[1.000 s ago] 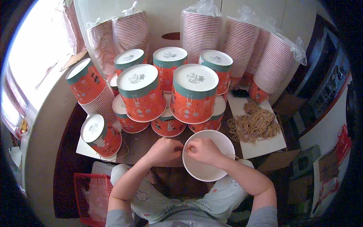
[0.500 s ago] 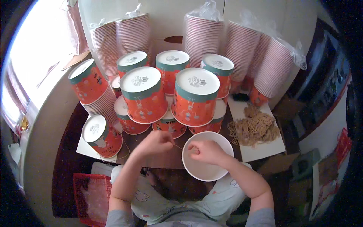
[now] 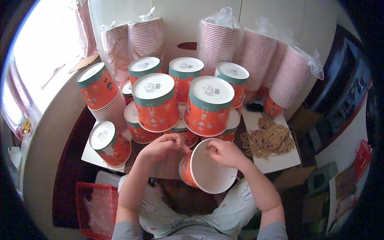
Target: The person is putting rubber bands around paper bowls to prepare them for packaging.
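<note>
A paper bucket point(image 3: 214, 176) with a white inside and an orange outer wall rests between my knees, tilted so its mouth turns toward the right. My left hand point(image 3: 162, 147) is closed just outside its left rim, pinching a thin cord point(image 3: 184, 148) that runs to the bucket's wall. Inside the mouth, near the far rim, the fingers of my right hand point(image 3: 226, 153) are pinched together; what they hold is too small to make out. A small dark spot, perhaps a hole, shows in the bucket's right wall.
Upside-down orange buckets point(image 3: 210, 114) stand stacked on the table ahead. Bagged stacks of paper buckets point(image 3: 218, 44) line the wall. A tangled heap of tan cords point(image 3: 270, 140) lies on a white board point(image 3: 276, 162) at right. A red basket point(image 3: 82, 208) sits low at left.
The bucket has tipped over to the right, so its orange outer wall now shows on the left. My left hand has moved slightly right and up, my right hand slightly right.
</note>
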{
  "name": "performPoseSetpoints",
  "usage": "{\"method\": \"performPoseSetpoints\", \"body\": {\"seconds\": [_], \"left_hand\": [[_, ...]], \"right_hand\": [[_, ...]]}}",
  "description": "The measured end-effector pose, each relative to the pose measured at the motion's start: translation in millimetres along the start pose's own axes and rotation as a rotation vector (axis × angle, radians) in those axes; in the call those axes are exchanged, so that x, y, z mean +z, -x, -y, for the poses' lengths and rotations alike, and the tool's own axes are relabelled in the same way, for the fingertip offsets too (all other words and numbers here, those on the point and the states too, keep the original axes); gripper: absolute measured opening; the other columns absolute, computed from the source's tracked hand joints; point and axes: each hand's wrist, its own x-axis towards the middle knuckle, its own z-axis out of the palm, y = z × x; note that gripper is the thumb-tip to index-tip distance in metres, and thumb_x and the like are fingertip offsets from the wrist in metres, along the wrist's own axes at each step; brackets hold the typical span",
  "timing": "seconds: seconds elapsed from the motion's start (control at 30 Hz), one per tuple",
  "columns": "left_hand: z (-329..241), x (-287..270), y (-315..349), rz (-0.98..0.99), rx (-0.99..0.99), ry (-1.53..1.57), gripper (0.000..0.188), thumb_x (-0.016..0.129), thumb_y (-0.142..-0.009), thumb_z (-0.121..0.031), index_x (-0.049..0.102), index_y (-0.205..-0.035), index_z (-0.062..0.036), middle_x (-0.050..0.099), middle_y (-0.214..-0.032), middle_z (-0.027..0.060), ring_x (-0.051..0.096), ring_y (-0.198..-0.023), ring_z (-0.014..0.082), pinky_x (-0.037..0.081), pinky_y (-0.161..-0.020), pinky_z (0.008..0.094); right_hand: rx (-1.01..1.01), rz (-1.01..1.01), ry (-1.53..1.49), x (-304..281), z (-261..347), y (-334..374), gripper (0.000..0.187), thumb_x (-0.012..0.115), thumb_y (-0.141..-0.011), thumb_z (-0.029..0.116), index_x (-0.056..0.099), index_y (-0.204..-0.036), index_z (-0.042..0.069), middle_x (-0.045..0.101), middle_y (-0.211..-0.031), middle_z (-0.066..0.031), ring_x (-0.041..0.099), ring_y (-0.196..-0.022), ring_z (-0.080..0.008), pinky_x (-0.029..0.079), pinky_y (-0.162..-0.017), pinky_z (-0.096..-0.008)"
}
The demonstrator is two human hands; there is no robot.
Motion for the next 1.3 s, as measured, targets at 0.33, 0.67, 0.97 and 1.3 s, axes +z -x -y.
{"method": "performPoseSetpoints", "body": {"seconds": [0.33, 0.67, 0.97, 1.3], "left_hand": [[11.9, -7.3, -1.7, 0.135, -0.084, 0.002, 0.003, 0.045, -0.079, -0.005, 0.046, -0.076, -0.0057, 0.059, -0.099, 0.0190, 0.056, -0.097, 0.0236, 0.043, -0.086, 0.0311], [5.3, 11.9, 0.1, 0.155, 0.052, 0.230, 0.005, 0.046, -0.080, -0.006, 0.045, -0.075, -0.0055, 0.060, -0.091, 0.0168, 0.057, -0.093, 0.0262, 0.044, -0.085, 0.0389], [1.2, 8.7, -7.0, -0.122, 0.203, 0.351, 0.005, 0.051, -0.082, -0.009, 0.049, -0.084, -0.0048, 0.051, -0.069, 0.0031, 0.052, -0.067, 0.0141, 0.045, -0.072, 0.0277], [17.6, 51.1, -15.3, -0.050, 0.006, -0.574, 0.018, 0.059, -0.077, -0.010, 0.056, -0.091, 0.0014, 0.058, -0.084, 0.0036, 0.052, -0.081, 0.0087, 0.043, -0.073, 0.0238]], "right_hand": [[-0.063, 0.186, 0.403, -30.9, -0.4, -27.4, 0.018, 0.053, -0.077, 0.022, 0.059, -0.090, 0.011, 0.062, -0.085, -0.0100, 0.060, -0.079, -0.0285, 0.047, -0.070, -0.0427], [-0.019, 0.164, 0.359, -45.0, -11.6, -30.5, 0.022, 0.054, -0.079, 0.027, 0.059, -0.093, 0.011, 0.062, -0.088, -0.0117, 0.059, -0.083, -0.0303, 0.046, -0.069, -0.0421], [0.058, 0.340, -0.438, -60.2, 31.1, -5.0, 0.008, 0.052, -0.082, 0.008, 0.055, -0.086, 0.002, 0.051, -0.071, 0.0012, 0.051, -0.068, -0.0076, 0.044, -0.065, -0.0225], [-0.272, 0.154, -0.325, -38.8, 17.4, -10.9, 0.013, 0.046, -0.075, -0.005, 0.056, -0.080, 0.001, 0.054, -0.083, -0.0049, 0.054, -0.076, -0.0129, 0.044, -0.069, -0.0249]]}}
